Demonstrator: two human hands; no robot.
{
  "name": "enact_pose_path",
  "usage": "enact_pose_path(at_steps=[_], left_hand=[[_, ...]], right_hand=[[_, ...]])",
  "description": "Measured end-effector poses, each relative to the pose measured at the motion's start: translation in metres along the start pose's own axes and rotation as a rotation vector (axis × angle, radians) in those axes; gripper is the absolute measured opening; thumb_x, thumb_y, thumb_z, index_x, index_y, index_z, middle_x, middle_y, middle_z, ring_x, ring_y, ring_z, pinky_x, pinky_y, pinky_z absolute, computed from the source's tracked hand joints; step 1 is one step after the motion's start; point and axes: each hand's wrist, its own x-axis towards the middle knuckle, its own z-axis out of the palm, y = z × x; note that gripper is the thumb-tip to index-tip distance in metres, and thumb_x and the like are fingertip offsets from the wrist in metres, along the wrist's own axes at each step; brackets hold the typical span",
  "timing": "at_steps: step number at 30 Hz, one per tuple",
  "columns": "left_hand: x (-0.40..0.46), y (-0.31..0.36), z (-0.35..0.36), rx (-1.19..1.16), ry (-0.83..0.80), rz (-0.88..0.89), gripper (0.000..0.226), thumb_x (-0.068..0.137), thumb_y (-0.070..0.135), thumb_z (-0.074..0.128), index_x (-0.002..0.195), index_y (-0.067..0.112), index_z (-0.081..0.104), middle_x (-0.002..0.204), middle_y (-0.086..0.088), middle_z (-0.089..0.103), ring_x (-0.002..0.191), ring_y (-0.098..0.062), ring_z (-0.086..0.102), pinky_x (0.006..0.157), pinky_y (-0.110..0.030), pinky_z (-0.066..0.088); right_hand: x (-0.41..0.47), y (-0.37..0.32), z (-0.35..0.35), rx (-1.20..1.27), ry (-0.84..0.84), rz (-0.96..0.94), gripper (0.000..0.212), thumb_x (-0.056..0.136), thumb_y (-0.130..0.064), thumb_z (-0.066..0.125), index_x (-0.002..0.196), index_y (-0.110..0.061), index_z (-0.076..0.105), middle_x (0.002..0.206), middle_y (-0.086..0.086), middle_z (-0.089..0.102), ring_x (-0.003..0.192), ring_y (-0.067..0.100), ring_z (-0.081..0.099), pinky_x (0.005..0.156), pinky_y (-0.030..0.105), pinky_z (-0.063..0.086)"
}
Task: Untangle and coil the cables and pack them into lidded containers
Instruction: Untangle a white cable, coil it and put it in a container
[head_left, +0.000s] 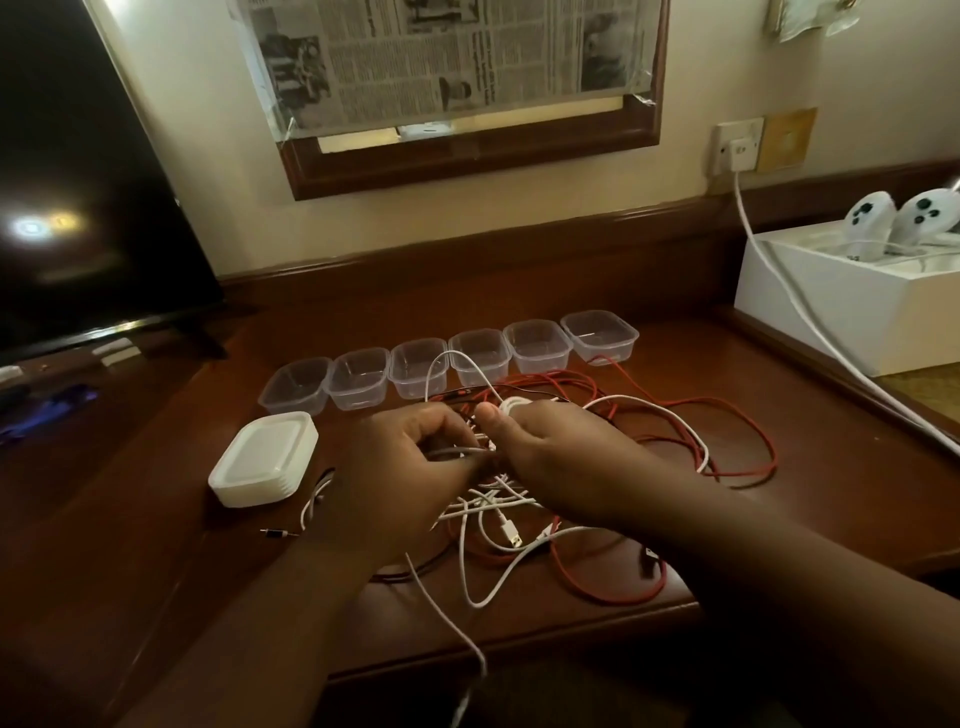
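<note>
Both hands meet over the middle of the wooden desk (519, 618), and we see them working in the tangle. Our left hand (400, 467) has its fingers curled round a grey cable (452, 453), pinching it. Our right hand (550, 457) holds a small coil of white cable (511, 405) between thumb and curled fingers (the thumb lies on top of the loops). Under and around the hands lies the heap: white cables (483, 501) crossing near the wrists, a USB plug (511, 535) showing among them, and long red cable (737, 467) looping out to the right and toward the near edge.

Far of the heap stand six clear containers (358, 376) in a row, all open. Left of the hands sits a stack of white lids (265, 460). At far left is a dark screen (78, 208); at far right a white box (831, 306).
</note>
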Motion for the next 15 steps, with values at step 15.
enact_pose_path(at_steps=[15], left_hand=[[-0.022, 0.016, 0.050, -0.727, -0.155, -0.479, 0.025, 0.099, 0.010, 0.052, 0.103, 0.026, 0.072, 0.061, -0.002, 0.056, 0.045, -0.010, 0.043, 0.042, -0.019, 0.033]], right_hand=[[0.010, -0.010, -0.010, 1.168, 0.213, -0.139, 0.062, 0.092, -0.069, 0.026, 0.073, -0.014, 0.046, 0.062, 0.002, 0.042, 0.057, 0.021, 0.038, 0.058, 0.031, 0.036]])
